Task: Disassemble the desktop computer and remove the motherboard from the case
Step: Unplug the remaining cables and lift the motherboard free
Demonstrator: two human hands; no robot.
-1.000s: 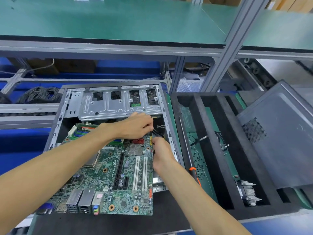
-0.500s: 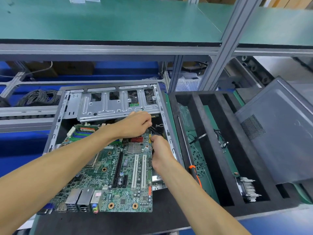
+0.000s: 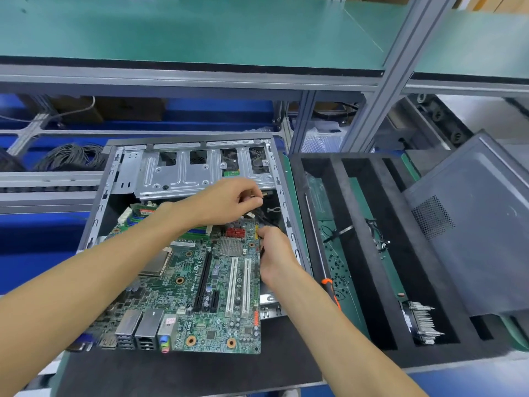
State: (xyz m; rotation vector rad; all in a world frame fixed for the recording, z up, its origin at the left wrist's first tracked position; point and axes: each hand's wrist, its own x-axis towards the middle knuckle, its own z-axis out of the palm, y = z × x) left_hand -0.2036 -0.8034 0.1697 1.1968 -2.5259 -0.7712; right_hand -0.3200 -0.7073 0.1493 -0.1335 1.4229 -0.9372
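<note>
The open case [image 3: 197, 170] is laid flat on the bench. The motherboard [image 3: 200, 287] is seen tilted, its near edge projecting past the case onto the black mat [image 3: 171, 373]. A black cable [image 3: 262, 214] is pinched by the left hand [image 3: 229, 203]. The right hand [image 3: 274, 253] is curled at the board's right edge; what it holds cannot be told.

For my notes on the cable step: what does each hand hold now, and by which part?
The left hand pinches thin black cables near their white plug end. What the right hand holds cannot be told.
</note>
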